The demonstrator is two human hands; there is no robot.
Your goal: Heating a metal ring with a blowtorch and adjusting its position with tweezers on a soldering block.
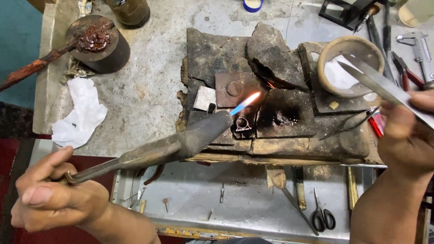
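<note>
My left hand (54, 192) grips the thin handle of a dark metal torch (181, 142) that slants up to the right. A blue-and-orange flame (246, 103) leaves its nozzle just above a small metal ring (242, 124). The ring lies on a charred block (275, 118) among burnt bricks. My right hand (404, 135) at the right edge holds long steel tweezers (375, 81). Their tips point up-left over a round clay bowl (326, 63) with white powder inside.
A dark cylinder (101, 52) topped with red wax and a rusty stick (31, 68) stands far left, with crumpled white paper (81, 110) below it. Pliers and files (402, 49) lie at the right. A metal tray (244, 199) below holds scissors (323, 217) and small tools.
</note>
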